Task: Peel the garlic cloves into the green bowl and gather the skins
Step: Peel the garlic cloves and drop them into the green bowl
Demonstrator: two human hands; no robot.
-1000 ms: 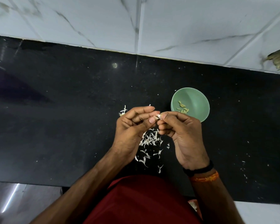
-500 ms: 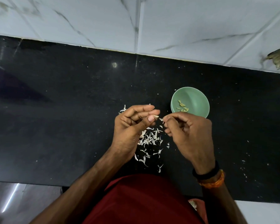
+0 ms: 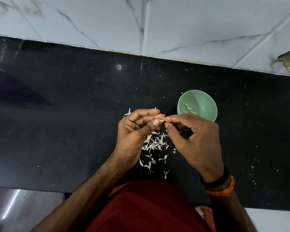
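Note:
My left hand [image 3: 134, 131] pinches a small garlic clove [image 3: 161, 120] between thumb and fingers, above the black counter. My right hand [image 3: 196, 139] meets it from the right, its thumb and forefinger pinching the skin at the clove's tip. The green bowl [image 3: 206, 102] stands just behind my right hand, with a few pale peeled cloves [image 3: 188, 109] inside. A loose heap of white garlic skins [image 3: 155, 143] lies on the counter under and between my hands, and more skins trail toward the front edge.
The black counter [image 3: 65, 123] ends at a white marble-tiled wall [image 3: 174, 25] behind. A few skins [image 3: 128, 113] lie behind my left hand. Small white flecks [image 3: 252, 173] scatter at the right. A red container's rim [image 3: 206, 215] shows below the counter edge.
My right hand pulled a little away from the left half a second ago, and it has now come back so the fingertips meet at the clove again.

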